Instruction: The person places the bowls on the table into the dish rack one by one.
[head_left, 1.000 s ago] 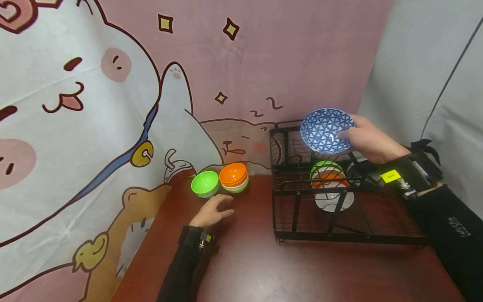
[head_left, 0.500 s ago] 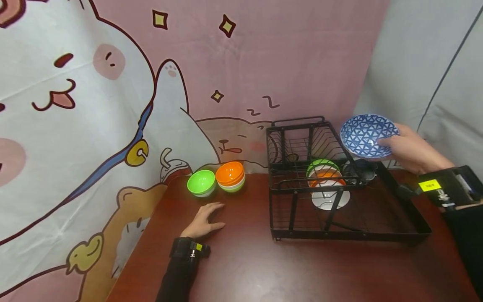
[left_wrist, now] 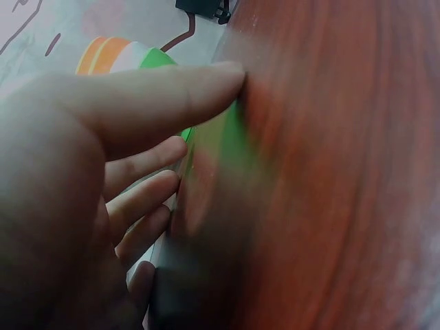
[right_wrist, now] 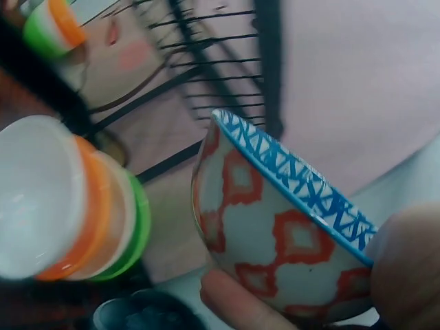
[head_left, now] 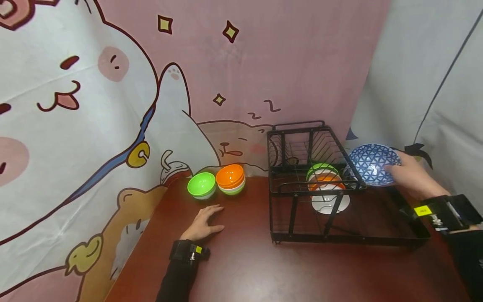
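Note:
My right hand [head_left: 412, 175] pinches the rim of a patterned bowl [head_left: 373, 161], thumb inside and fingers beneath. Blue triangles cover its inside; in the right wrist view the bowl [right_wrist: 275, 237] has red-orange squares on a white outside. It is held above the right part of the black dish rack [head_left: 317, 239], beside the upper tier. Bowls [head_left: 330, 204] in white, orange and green stand on edge in a row on the lower level. Fingers loosely spread, my left hand [head_left: 201, 223] rests on the table in front of a green bowl [head_left: 202, 185], holding nothing.
An orange bowl [head_left: 230, 176] sits atop a small stack beside the green one, near the table's back edge. A dark cup [right_wrist: 148, 313] shows close to the row of bowls in the right wrist view. Printed cloth [head_left: 302, 63] hangs behind the table [head_left: 241, 260].
My right hand has carried the patterned bowl rightward from over the upper tier, then lowered it beside that tier. My left hand has drawn slightly back from the small bowls.

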{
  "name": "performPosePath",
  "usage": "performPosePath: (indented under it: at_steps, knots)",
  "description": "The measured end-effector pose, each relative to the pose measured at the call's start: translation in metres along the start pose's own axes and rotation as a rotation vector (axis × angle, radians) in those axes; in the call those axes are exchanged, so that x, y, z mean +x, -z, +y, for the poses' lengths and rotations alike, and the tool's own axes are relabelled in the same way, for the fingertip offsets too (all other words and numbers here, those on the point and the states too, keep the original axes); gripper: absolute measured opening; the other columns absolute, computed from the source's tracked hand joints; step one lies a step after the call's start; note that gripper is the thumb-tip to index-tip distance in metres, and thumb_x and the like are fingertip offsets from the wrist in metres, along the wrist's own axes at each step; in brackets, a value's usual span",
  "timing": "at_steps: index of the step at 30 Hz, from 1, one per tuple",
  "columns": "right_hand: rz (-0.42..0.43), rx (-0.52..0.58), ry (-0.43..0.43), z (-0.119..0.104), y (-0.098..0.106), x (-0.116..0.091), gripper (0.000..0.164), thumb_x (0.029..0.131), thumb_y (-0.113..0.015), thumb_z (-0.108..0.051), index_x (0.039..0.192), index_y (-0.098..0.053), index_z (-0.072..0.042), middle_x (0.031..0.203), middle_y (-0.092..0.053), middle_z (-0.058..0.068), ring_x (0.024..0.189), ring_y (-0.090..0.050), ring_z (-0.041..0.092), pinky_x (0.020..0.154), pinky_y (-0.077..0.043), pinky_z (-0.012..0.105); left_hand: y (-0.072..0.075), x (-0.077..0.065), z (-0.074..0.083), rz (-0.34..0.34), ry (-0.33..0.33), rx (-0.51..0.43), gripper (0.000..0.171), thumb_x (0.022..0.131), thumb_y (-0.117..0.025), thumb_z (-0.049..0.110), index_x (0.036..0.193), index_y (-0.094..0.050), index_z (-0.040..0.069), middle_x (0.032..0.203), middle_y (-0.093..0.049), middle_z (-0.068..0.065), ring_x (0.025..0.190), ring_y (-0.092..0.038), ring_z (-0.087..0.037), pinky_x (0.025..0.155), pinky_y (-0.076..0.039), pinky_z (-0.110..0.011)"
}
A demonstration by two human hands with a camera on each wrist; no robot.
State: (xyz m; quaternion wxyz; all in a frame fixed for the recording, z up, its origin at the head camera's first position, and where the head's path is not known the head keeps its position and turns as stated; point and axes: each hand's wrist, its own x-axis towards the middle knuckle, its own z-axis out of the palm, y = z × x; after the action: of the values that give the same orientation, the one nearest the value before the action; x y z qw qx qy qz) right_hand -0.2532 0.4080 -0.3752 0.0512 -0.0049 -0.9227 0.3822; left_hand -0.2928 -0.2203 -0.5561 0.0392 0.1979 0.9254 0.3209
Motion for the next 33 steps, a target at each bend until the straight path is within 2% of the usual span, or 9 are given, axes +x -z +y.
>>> performPosePath:
  at_steps: [1, 2, 10, 14, 16, 19, 23, 28, 33]
  knots:
    - [0.025, -0.033, 0.016, 0.002, -0.006, -0.002, 0.061, 0.106, -0.037, -0.011, 0.152, -0.015, 0.022, 0.14, -0.031, 0.053, 0.12, -0.041, 0.068, 0.098, -0.038, 0.08, -0.001, 0.0, -0.001, -0.002, 0.001, 0.004, 0.069, 0.087, -0.084, 0.035, 0.148, -0.056, 0.018, 0.159, -0.047, -0.008, 0.146, -0.037, -0.035, 0.117, -0.031, -0.066]
    - [0.039, -0.052, 0.035, 0.002, -0.01, -0.004, 0.059, 0.106, -0.037, -0.01, 0.151, -0.019, 0.022, 0.14, -0.033, 0.053, 0.12, -0.039, 0.068, 0.098, -0.033, 0.083, -0.001, 0.0, -0.001, -0.005, 0.0, 0.009, 0.069, 0.087, -0.084, 0.035, 0.148, -0.056, 0.019, 0.159, -0.047, -0.008, 0.146, -0.037, -0.035, 0.117, -0.031, -0.065]
    - [0.186, -0.183, 0.201, -0.004, -0.036, -0.015, 0.043, 0.101, -0.042, 0.0, 0.142, -0.042, 0.011, 0.129, -0.05, 0.044, 0.11, -0.052, 0.061, 0.091, -0.039, 0.079, 0.003, 0.002, 0.003, 0.005, -0.022, 0.028, 0.069, 0.087, -0.083, 0.035, 0.149, -0.057, 0.017, 0.159, -0.047, -0.009, 0.145, -0.036, -0.037, 0.116, -0.029, -0.069]
    - [0.196, -0.18, 0.251, -0.009, -0.043, -0.021, 0.042, 0.099, -0.044, 0.004, 0.142, -0.046, 0.007, 0.128, -0.054, 0.041, 0.105, -0.056, 0.058, 0.085, -0.044, 0.078, 0.005, 0.003, 0.004, -0.005, -0.004, 0.042, 0.07, 0.088, -0.083, 0.036, 0.15, -0.056, 0.019, 0.161, -0.045, -0.007, 0.146, -0.035, -0.035, 0.117, -0.029, -0.068]
    - [0.184, -0.188, 0.272, -0.011, -0.048, -0.023, 0.043, 0.099, -0.045, 0.006, 0.142, -0.048, 0.005, 0.13, -0.056, 0.037, 0.107, -0.058, 0.055, 0.086, -0.045, 0.077, 0.006, 0.003, 0.004, -0.015, 0.008, 0.046, 0.07, 0.088, -0.082, 0.036, 0.151, -0.055, 0.02, 0.162, -0.044, -0.006, 0.147, -0.034, -0.035, 0.118, -0.028, -0.068]
    - [0.164, -0.241, 0.323, -0.011, -0.058, -0.026, 0.047, 0.095, -0.046, 0.01, 0.142, -0.051, 0.003, 0.13, -0.057, 0.032, 0.11, -0.059, 0.05, 0.089, -0.046, 0.074, 0.006, 0.003, 0.003, -0.03, 0.03, 0.047, 0.071, 0.088, -0.082, 0.037, 0.152, -0.054, 0.022, 0.163, -0.042, -0.005, 0.149, -0.032, -0.033, 0.119, -0.027, -0.066]
    - [0.153, -0.347, 0.406, -0.01, -0.071, -0.032, 0.049, 0.089, -0.055, 0.013, 0.137, -0.056, 0.001, 0.124, -0.057, 0.024, 0.102, -0.063, 0.043, 0.086, -0.052, 0.068, 0.006, 0.002, 0.003, -0.027, 0.033, 0.045, 0.07, 0.088, -0.082, 0.036, 0.151, -0.055, 0.021, 0.162, -0.043, -0.005, 0.148, -0.033, -0.034, 0.118, -0.028, -0.067]
    - [0.121, -0.462, 0.577, -0.01, -0.087, -0.036, 0.054, 0.085, -0.063, 0.012, 0.134, -0.062, -0.009, 0.127, -0.063, 0.019, 0.102, -0.069, 0.04, 0.083, -0.056, 0.062, 0.005, 0.001, 0.002, -0.014, 0.019, 0.047, 0.07, 0.088, -0.082, 0.035, 0.151, -0.055, 0.019, 0.161, -0.044, -0.007, 0.147, -0.035, -0.036, 0.116, -0.029, -0.069]
    - [0.116, -0.539, 0.813, -0.01, -0.098, -0.032, 0.056, 0.07, -0.07, 0.016, 0.119, -0.07, -0.01, 0.117, -0.07, 0.014, 0.091, -0.069, 0.026, 0.074, -0.059, 0.049, 0.002, 0.0, -0.002, -0.002, -0.009, 0.044, 0.067, 0.09, -0.08, 0.033, 0.15, -0.056, 0.016, 0.16, -0.044, -0.01, 0.145, -0.035, -0.037, 0.114, -0.03, -0.071]
